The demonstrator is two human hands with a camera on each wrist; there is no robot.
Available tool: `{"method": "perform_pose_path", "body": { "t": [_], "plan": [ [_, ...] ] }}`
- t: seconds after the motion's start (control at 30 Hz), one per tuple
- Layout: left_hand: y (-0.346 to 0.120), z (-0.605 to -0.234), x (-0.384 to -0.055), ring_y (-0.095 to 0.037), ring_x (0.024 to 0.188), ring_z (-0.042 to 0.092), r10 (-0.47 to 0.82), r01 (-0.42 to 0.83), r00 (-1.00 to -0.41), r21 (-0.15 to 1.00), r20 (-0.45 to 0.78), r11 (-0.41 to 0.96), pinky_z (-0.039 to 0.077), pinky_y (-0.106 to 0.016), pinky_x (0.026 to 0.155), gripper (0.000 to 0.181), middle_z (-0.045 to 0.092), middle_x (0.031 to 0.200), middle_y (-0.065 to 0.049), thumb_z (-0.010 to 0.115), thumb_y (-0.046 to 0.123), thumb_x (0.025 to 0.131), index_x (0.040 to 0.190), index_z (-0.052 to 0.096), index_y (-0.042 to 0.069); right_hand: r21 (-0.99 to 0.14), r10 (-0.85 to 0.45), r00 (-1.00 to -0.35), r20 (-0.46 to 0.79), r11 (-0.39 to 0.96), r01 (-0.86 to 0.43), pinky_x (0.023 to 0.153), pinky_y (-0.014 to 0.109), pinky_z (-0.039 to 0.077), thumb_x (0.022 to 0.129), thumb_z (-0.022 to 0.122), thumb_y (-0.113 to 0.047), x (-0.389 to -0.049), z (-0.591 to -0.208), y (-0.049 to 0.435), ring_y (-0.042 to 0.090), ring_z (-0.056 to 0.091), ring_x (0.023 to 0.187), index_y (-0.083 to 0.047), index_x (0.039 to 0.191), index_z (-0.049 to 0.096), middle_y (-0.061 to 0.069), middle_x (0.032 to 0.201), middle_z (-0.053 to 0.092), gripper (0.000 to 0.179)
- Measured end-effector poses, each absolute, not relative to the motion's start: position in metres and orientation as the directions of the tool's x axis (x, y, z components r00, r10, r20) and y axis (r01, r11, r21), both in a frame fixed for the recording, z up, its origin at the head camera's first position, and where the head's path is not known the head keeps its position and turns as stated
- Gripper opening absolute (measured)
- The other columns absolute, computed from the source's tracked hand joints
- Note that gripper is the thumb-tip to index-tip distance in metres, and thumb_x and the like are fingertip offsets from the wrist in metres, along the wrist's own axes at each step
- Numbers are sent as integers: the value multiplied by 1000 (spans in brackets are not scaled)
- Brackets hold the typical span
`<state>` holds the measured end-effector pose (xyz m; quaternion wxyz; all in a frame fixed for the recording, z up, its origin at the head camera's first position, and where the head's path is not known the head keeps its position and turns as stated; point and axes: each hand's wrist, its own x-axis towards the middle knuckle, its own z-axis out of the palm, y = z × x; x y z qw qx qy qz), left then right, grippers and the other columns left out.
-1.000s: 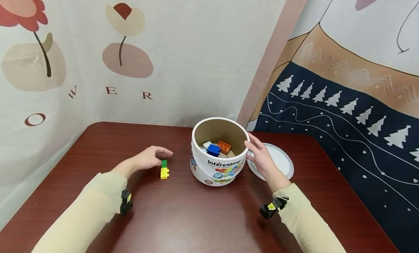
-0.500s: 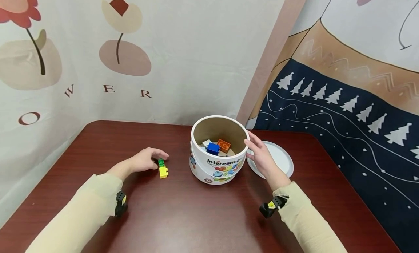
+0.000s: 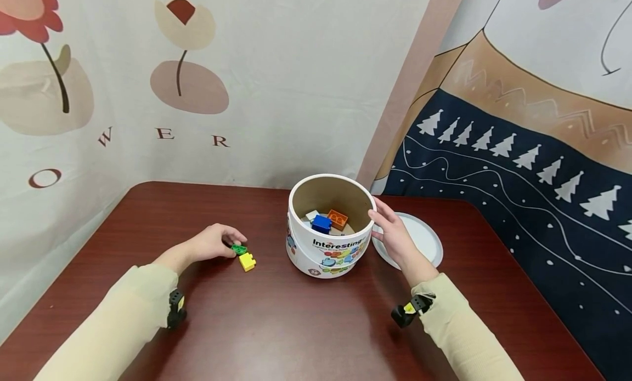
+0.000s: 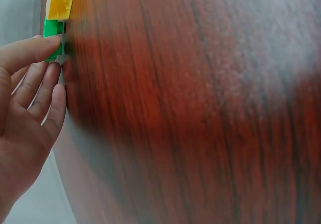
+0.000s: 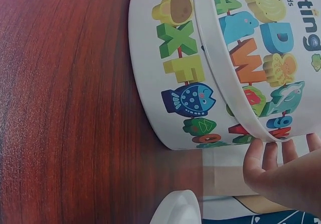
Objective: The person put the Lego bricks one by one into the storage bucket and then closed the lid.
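My left hand [image 3: 215, 242] pinches a small green toy brick [image 3: 239, 250] between thumb and fingers, low over the table at the left. In the left wrist view the thumb lies across the green brick's near side. A yellow brick [image 3: 247, 262] sits right by its end; whether the two are joined, I cannot tell. My right hand [image 3: 394, 234] touches the right side of a white printed bucket [image 3: 326, 263] near its rim. The right wrist view shows those fingertips [image 5: 255, 151] against the outer wall, by the handle band. Blue [image 3: 321, 224], orange [image 3: 338, 219] and white bricks lie inside.
A white round lid [image 3: 424, 241] lies flat on the brown table [image 3: 276, 337], right of the bucket and partly behind the right hand. Beyond the table's back edge hang a pale flower-printed cloth [image 3: 296, 96] and a dark tree-patterned one [image 3: 494, 216].
The left hand has drawn a little left and taken hold of the green brick, which has turned out of line with the yellow one. The right hand and bucket stay in place.
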<state>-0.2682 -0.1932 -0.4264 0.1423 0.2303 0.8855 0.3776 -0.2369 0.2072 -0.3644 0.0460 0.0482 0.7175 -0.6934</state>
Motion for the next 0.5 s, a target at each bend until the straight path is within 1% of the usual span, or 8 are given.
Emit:
{"method": "perform_pose_path", "body": {
  "t": [0.2, 0.33, 0.5],
  "plan": [
    [-196, -420, -267, -19, 86, 62, 502, 285, -862, 753, -69, 592, 53, -24, 71, 33, 68, 99, -15, 68, 1, 77, 109, 65, -6, -990, 3, -991, -135, 34, 135, 109, 53, 31, 99, 44, -21, -236, -364, 207, 33, 30, 136, -17, 147, 29, 11, 153, 26, 50],
    [-198, -411, -267, -16, 86, 60, 489, 290, -870, 743, -57, 603, 52, -24, 73, 30, 69, 98, -13, 68, 5, 79, 108, 66, -4, -990, 4, -990, -138, 35, 138, 109, 52, 31, 99, 44, -21, -236, -364, 208, 32, 30, 137, -17, 147, 29, 10, 153, 26, 51],
    [-198, -397, -266, -15, 85, 59, 472, 300, -881, 732, -33, 612, 51, -26, 73, 28, 68, 97, -12, 68, 8, 81, 108, 67, -2, -990, 2, -990, -139, 32, 139, 109, 52, 30, 99, 44, -21, -236, -364, 208, 32, 30, 136, -17, 147, 29, 10, 153, 26, 51]
  ]
}}
